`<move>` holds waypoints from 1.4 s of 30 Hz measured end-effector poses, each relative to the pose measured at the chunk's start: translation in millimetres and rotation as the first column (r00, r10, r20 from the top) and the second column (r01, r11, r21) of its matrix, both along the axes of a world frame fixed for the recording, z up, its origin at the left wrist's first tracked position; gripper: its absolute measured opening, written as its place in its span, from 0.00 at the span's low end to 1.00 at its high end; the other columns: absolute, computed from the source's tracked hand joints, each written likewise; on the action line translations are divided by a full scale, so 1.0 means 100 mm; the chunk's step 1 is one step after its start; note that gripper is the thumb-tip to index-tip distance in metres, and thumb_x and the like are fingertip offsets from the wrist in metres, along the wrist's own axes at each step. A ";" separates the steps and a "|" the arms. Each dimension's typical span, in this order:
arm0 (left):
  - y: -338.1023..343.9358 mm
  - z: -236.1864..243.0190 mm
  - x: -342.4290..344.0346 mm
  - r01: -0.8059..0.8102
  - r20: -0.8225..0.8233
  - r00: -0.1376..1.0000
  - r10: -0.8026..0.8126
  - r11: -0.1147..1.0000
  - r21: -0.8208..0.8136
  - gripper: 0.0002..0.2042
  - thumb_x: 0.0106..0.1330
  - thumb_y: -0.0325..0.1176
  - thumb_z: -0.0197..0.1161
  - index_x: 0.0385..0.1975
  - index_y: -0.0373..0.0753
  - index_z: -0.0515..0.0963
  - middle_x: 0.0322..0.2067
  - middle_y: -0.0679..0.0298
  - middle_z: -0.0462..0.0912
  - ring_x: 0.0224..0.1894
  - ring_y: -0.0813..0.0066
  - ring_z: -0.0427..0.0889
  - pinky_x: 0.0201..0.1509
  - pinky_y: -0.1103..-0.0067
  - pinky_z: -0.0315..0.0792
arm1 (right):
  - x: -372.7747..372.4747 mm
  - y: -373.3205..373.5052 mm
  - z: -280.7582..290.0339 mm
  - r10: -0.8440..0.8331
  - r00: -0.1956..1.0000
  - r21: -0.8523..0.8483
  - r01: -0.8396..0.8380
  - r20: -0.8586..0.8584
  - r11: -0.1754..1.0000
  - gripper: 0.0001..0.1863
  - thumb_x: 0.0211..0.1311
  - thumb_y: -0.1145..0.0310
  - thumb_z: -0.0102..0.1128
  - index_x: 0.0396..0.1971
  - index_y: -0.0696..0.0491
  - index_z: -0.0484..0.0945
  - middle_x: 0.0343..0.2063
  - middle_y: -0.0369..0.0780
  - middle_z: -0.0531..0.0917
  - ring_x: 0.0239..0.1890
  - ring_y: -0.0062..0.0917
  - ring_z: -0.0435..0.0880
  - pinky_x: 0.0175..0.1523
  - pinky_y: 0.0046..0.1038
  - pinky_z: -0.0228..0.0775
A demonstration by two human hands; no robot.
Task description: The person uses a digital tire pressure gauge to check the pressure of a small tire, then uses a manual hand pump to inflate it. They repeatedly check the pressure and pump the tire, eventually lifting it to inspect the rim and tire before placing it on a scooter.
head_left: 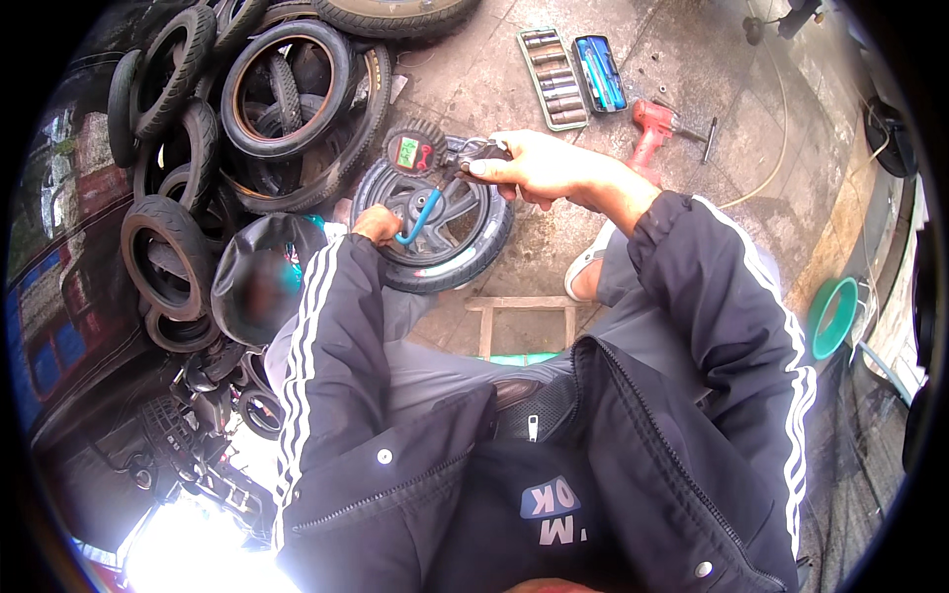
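Observation:
My right hand [529,166] is wrapped round the black handle of a tire inflator gun [482,163]. Its round digital gauge [417,150], with a lit green screen, hangs over the far edge of a small motorcycle wheel [481,217]. The wheel has dark spokes and a black tire. From the inflator a short blue hose [428,210] bends down across the spokes toward my left hand [376,225]. That hand is closed at the hose's end, by the left side of the rim. Its fingers hide the hose tip and the valve.
Used tires [287,89] lie heaped at the far left, beside a black bucket [259,282]. A socket set [556,79], a blue tool case [600,74] and a red impact wrench [652,128] lie beyond my right hand. A wooden frame [524,302] sits between my legs; a green basin [833,316] stands right.

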State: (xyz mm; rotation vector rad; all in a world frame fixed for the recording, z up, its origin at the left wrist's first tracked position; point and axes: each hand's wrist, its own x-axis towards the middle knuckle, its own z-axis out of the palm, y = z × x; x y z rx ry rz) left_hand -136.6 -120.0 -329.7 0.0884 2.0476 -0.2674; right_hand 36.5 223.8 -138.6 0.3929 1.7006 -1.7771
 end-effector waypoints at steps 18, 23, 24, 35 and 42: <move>0.07 0.10 0.04 0.031 -0.003 1.000 -0.031 0.999 -0.011 0.16 0.62 0.40 0.64 0.23 0.33 0.87 0.22 0.58 0.87 0.27 0.66 0.89 0.35 0.68 0.80 | 0.01 -0.01 0.04 -0.045 0.999 -0.040 0.045 -0.004 0.998 0.23 0.73 0.43 0.61 0.44 0.50 0.82 0.23 0.31 0.76 0.16 0.16 0.71 0.19 0.21 0.63; 0.02 0.08 0.06 -0.025 -0.035 0.999 0.025 1.000 0.017 0.13 0.60 0.37 0.63 0.20 0.34 0.86 0.21 0.59 0.87 0.27 0.65 0.89 0.36 0.67 0.80 | 0.01 -0.03 0.00 -0.064 0.998 -0.108 0.063 -0.007 0.992 0.20 0.74 0.48 0.61 0.48 0.50 0.83 0.26 0.31 0.79 0.15 0.15 0.70 0.18 0.20 0.61; 0.01 0.09 0.06 -0.018 -0.038 0.999 0.019 0.999 0.026 0.13 0.59 0.37 0.63 0.19 0.35 0.86 0.21 0.59 0.87 0.27 0.64 0.89 0.36 0.67 0.80 | 0.01 -0.04 0.00 -0.080 0.997 -0.138 0.077 -0.016 0.987 0.19 0.75 0.50 0.61 0.49 0.50 0.83 0.27 0.32 0.80 0.15 0.14 0.70 0.18 0.20 0.61; 0.00 0.07 0.09 0.052 -0.089 0.995 -0.046 0.996 0.066 0.14 0.57 0.38 0.65 0.18 0.35 0.86 0.22 0.56 0.87 0.32 0.61 0.91 0.39 0.65 0.80 | 0.03 -0.02 0.04 -0.109 0.991 -0.126 0.118 0.075 0.985 0.14 0.73 0.60 0.62 0.51 0.52 0.81 0.33 0.33 0.83 0.13 0.14 0.70 0.16 0.20 0.59; 0.02 0.13 0.10 0.038 -0.084 0.996 -0.032 0.997 0.071 0.20 0.65 0.43 0.66 0.17 0.32 0.83 0.17 0.57 0.84 0.21 0.62 0.85 0.30 0.66 0.77 | 0.05 -0.01 0.00 -0.131 0.990 -0.163 0.137 0.048 0.977 0.14 0.69 0.68 0.64 0.52 0.52 0.81 0.34 0.33 0.84 0.13 0.14 0.71 0.16 0.20 0.61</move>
